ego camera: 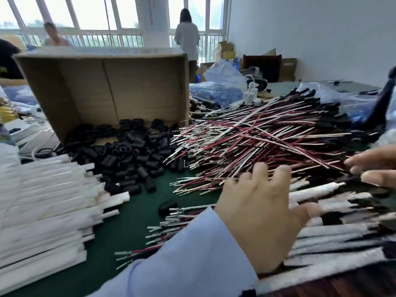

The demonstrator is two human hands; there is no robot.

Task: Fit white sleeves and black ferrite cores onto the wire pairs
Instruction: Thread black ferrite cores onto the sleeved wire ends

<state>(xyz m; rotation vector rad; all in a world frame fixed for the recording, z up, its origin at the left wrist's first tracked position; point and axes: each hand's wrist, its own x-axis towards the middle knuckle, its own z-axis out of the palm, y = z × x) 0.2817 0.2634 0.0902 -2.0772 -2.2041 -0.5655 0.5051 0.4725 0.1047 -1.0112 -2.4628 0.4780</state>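
A big heap of red and white wire pairs (257, 133) with black connectors lies on the green table at centre right. My left hand (261, 213) hovers flat over its near edge, fingers spread, holding nothing. My right hand (372, 168) comes in from the right edge, fingers extended over the wires; whether it touches them I cannot tell. Black ferrite cores (128, 155) spill from a tipped cardboard box (107, 88). One loose core (167, 206) lies near my left wrist. White sleeves (47, 206) are stacked at the left. Sleeved wire pairs (334, 236) lie under my left hand.
A person in a white shirt (187, 35) stands at the far windows; another person (53, 35) is at the far left. Blue plastic bags (218, 91) and cartons sit behind the wire heap. A bare patch of green table (132, 232) lies between sleeves and wires.
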